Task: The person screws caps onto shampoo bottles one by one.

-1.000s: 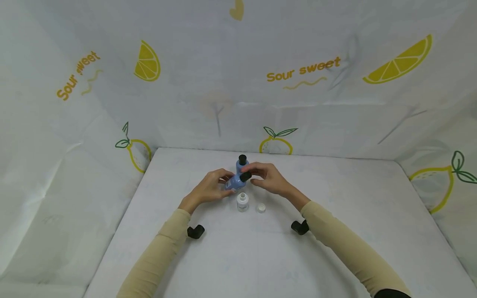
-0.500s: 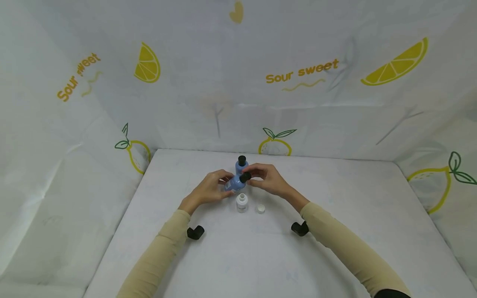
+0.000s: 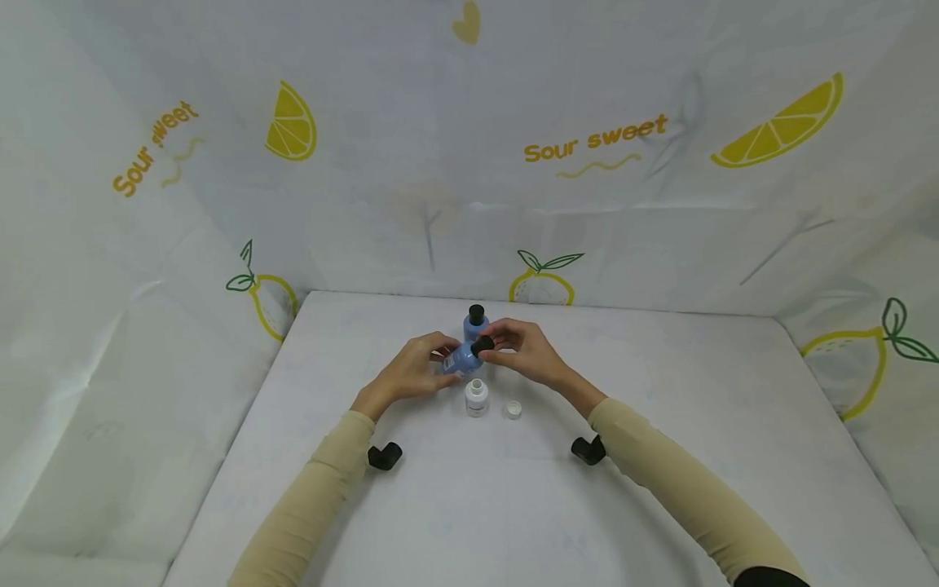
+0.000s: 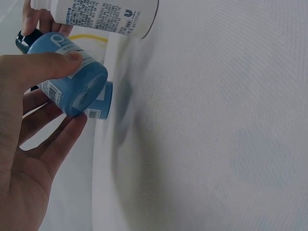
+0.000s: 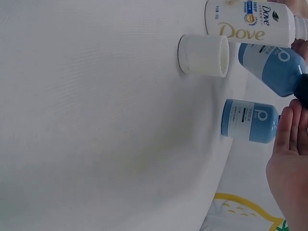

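Observation:
My left hand [image 3: 414, 368] grips a blue bottle [image 3: 460, 359] round its body, tilted with its black cap [image 3: 482, 345] up and to the right. At that cap, the thumb and fingers of my right hand [image 3: 534, 354] pinch its sides. Behind the tilted bottle, a second blue bottle [image 5: 250, 121] with a black cap stands upright. A white Dove bottle [image 5: 250, 21] stands in front, its narrow neck uncapped in the head view. Just right of it sits a loose white cap [image 5: 204, 55], its hollow side up.
Everything stands on a white-covered table [image 3: 469, 505] near its back edge. A white curtain [image 3: 411, 163] printed with lemons rises behind. A black camera mount juts from each wrist, the left mount [image 3: 385, 456] and the right mount [image 3: 588, 450].
My right fingers have closed in on the black cap and shifted slightly around it. The left hand keeps the tilted blue bottle in place; the standing bottles and the white cap stay put.

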A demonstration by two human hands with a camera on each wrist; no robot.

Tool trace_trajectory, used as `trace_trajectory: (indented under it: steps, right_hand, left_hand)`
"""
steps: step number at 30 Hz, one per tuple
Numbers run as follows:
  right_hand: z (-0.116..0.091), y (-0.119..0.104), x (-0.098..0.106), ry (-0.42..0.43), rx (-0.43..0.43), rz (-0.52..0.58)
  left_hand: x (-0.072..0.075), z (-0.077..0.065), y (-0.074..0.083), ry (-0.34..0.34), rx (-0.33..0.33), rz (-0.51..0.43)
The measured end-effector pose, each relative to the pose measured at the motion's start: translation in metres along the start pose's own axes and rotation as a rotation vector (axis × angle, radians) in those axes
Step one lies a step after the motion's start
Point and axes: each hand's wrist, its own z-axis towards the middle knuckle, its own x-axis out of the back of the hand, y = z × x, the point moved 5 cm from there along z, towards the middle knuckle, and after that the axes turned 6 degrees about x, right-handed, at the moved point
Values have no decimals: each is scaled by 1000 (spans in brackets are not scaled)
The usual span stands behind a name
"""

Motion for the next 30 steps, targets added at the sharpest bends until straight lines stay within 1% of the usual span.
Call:
trace_trajectory:
  steps: [7, 15, 22, 30]
  right_hand:
    - [1, 5, -1, 39, -41, -43]
    - [1, 6, -2, 62, -40, -52]
    - [1, 7, -3, 59, -51, -67]
    - [-1, 6, -4, 51, -80, -62]
  left_hand:
    - [-1, 1, -1, -1, 0, 4]
    - [-1, 2, 1, -13, 27, 9]
    - [0, 1, 1, 1, 12, 11]
    - [-1, 1, 0, -2, 1, 16]
